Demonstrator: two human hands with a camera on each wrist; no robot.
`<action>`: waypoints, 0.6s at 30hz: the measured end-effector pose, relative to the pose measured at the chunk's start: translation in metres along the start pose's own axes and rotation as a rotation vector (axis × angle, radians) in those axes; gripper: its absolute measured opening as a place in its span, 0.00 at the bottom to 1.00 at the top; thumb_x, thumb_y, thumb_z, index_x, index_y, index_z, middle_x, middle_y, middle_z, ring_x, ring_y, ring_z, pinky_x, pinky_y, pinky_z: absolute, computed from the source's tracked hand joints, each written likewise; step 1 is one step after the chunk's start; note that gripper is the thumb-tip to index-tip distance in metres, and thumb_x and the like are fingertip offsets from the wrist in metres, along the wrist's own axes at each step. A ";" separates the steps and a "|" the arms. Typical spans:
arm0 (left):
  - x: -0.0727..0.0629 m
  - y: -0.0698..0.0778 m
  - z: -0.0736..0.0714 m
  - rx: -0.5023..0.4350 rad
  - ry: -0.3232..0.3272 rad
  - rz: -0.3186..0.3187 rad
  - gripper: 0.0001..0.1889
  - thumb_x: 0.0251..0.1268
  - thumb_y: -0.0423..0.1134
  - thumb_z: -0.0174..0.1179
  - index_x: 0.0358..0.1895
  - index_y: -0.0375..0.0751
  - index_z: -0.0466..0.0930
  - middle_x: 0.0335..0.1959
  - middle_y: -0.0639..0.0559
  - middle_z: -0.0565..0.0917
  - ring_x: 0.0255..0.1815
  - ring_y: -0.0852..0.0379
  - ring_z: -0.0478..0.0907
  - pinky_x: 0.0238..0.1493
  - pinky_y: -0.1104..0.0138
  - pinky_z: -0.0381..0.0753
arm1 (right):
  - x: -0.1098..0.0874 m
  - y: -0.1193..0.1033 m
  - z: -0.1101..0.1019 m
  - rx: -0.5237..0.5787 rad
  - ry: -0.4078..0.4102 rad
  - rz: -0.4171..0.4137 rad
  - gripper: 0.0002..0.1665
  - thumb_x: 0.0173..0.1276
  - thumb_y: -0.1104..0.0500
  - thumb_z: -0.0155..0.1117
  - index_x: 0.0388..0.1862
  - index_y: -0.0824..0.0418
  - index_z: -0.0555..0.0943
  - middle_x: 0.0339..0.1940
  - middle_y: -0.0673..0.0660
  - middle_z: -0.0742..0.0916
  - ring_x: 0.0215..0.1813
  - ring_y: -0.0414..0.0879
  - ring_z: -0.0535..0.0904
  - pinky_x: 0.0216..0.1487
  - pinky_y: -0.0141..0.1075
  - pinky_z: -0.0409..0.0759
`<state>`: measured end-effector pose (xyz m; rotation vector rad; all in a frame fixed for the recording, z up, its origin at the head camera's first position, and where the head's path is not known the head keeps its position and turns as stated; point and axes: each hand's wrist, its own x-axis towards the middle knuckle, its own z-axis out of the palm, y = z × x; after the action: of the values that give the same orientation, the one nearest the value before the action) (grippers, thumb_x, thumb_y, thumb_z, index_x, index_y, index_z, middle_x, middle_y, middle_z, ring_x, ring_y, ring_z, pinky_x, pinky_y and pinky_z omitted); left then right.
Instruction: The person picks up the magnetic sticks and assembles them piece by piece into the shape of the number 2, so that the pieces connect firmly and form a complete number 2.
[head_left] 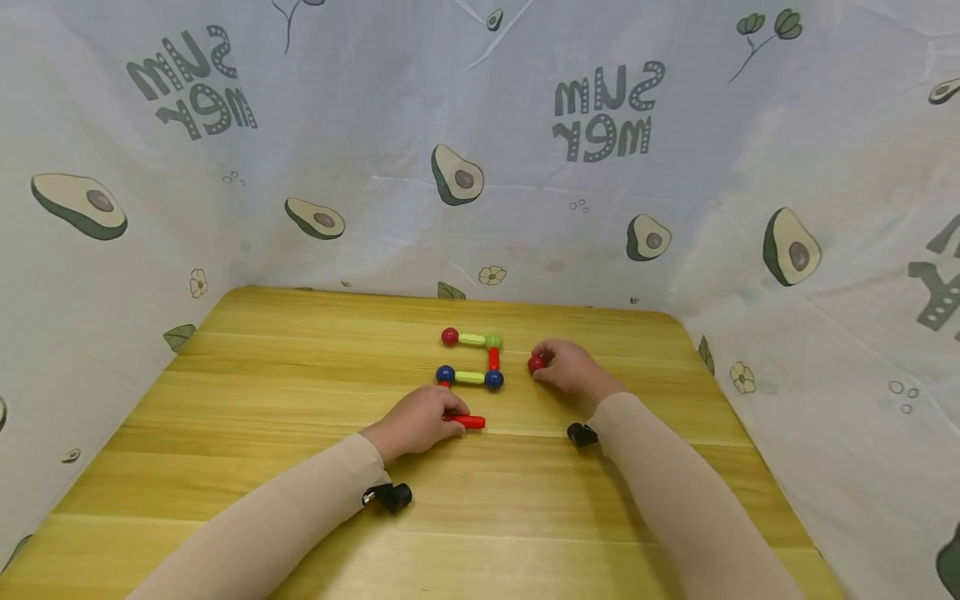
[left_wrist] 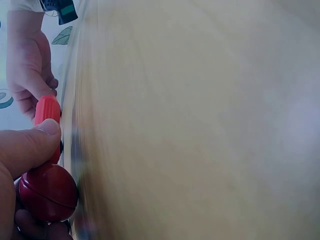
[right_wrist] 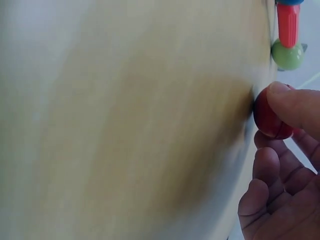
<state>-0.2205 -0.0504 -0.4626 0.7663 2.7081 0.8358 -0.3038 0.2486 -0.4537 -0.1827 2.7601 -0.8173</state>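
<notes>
My left hand (head_left: 422, 421) pinches a red rod (head_left: 472, 422) that points right, its thumb lying along it in the left wrist view. There a dark red ball (left_wrist: 48, 192) sits at the rod's near end, by the curled fingers. To the right, my right hand (head_left: 572, 368) pinches another red ball (right_wrist: 270, 114) between thumb and fingers at the tabletop. Between and beyond the hands lies a chain of balls and rods: a red ball (head_left: 450, 337), a green ball (head_left: 493, 342), two blue balls (head_left: 493, 380), yellow rods (head_left: 470, 378) and a red rod (head_left: 493, 359). Another red rod is partly hidden by the left hand.
The wooden table (head_left: 300, 350) meets a printed cloth (head_left: 390, 242) along its back edge, and cloth hangs at both sides too. A small black camera (head_left: 393, 497) is strapped at the left wrist and another black camera (head_left: 581, 434) at the right.
</notes>
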 end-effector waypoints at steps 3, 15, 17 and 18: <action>0.000 0.001 0.000 -0.002 0.001 -0.006 0.10 0.68 0.44 0.73 0.49 0.49 0.91 0.43 0.59 0.89 0.42 0.58 0.77 0.53 0.60 0.79 | -0.005 0.001 0.001 -0.008 -0.014 0.001 0.20 0.72 0.58 0.72 0.60 0.60 0.81 0.56 0.62 0.85 0.53 0.54 0.79 0.61 0.48 0.79; 0.000 0.001 0.000 -0.023 -0.012 -0.022 0.10 0.68 0.43 0.73 0.50 0.50 0.91 0.41 0.60 0.88 0.40 0.59 0.77 0.51 0.61 0.79 | -0.027 -0.001 0.006 -0.025 -0.040 -0.038 0.22 0.69 0.56 0.75 0.60 0.60 0.82 0.51 0.59 0.87 0.49 0.51 0.80 0.57 0.47 0.80; 0.000 0.001 0.000 -0.029 -0.011 -0.020 0.10 0.68 0.43 0.73 0.49 0.50 0.91 0.41 0.60 0.88 0.39 0.58 0.77 0.51 0.61 0.79 | -0.030 -0.002 0.007 -0.024 -0.040 -0.036 0.22 0.69 0.56 0.75 0.60 0.60 0.82 0.51 0.59 0.87 0.49 0.51 0.80 0.58 0.47 0.80; 0.000 0.001 0.000 -0.031 -0.012 -0.019 0.10 0.68 0.43 0.73 0.49 0.50 0.91 0.41 0.61 0.88 0.39 0.58 0.77 0.51 0.61 0.79 | -0.032 -0.003 0.007 -0.020 -0.040 -0.031 0.22 0.69 0.56 0.75 0.59 0.60 0.82 0.51 0.59 0.87 0.49 0.51 0.79 0.58 0.47 0.80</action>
<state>-0.2202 -0.0497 -0.4625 0.7348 2.6811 0.8645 -0.2710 0.2489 -0.4512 -0.2440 2.7350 -0.7852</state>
